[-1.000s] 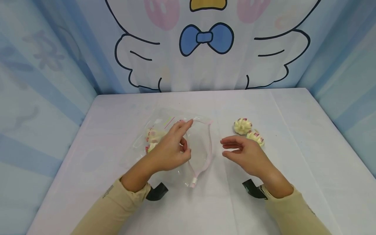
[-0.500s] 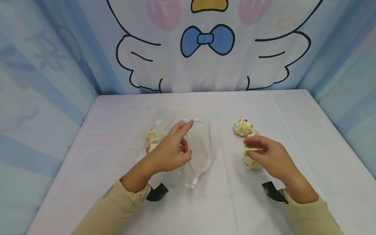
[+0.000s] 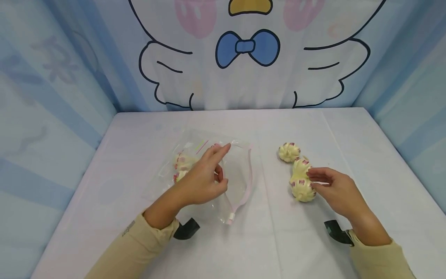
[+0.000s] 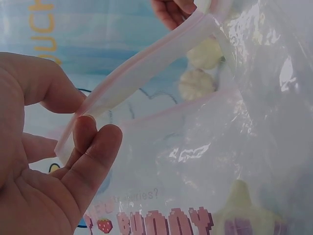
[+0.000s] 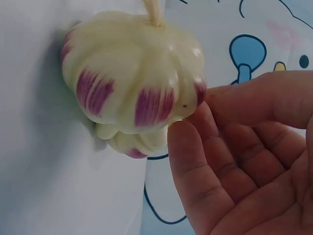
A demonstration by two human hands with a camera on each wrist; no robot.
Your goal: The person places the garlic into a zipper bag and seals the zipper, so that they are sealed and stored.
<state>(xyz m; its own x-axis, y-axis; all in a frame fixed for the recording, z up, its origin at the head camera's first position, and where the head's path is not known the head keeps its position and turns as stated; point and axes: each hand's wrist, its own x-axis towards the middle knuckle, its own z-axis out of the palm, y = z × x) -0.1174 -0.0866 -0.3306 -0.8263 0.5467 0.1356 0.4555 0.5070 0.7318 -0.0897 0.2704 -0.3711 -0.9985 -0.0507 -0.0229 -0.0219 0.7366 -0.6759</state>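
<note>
So the left hand (image 3: 202,180) has its fingers pinched on the pink zip edge of a clear zip bag (image 4: 205,142), and the mouth gapes wide. The white slider (image 3: 231,216) sits at the bag's near end, around six o'clock. There's garlic inside (image 3: 181,160) showing through the plastic, though I can't get a full count with that wrist in the way.

Over at three o'clock from the bag, three more garlic bulbs lie on the bench (image 3: 244,248). The near bulb (image 3: 303,190) has the middle bulb (image 3: 300,167) at its twelve o'clock, with the far bulb (image 3: 289,152) up at eleven. The right hand (image 3: 343,193) is at three o'clock of the near one, thumb and fingers apart, tips right at its edge. They look like they're touching, but they aren't wrapped round it.

My read: this is the pick-up-or-let-go bit at the bulbs, with the bag propped open for loading. If it's a pick-up, the next move wants a deeper, firmer pinch, since that glossy skin could slip, and the left staying put so the mouth doesn't flop shut.
</note>
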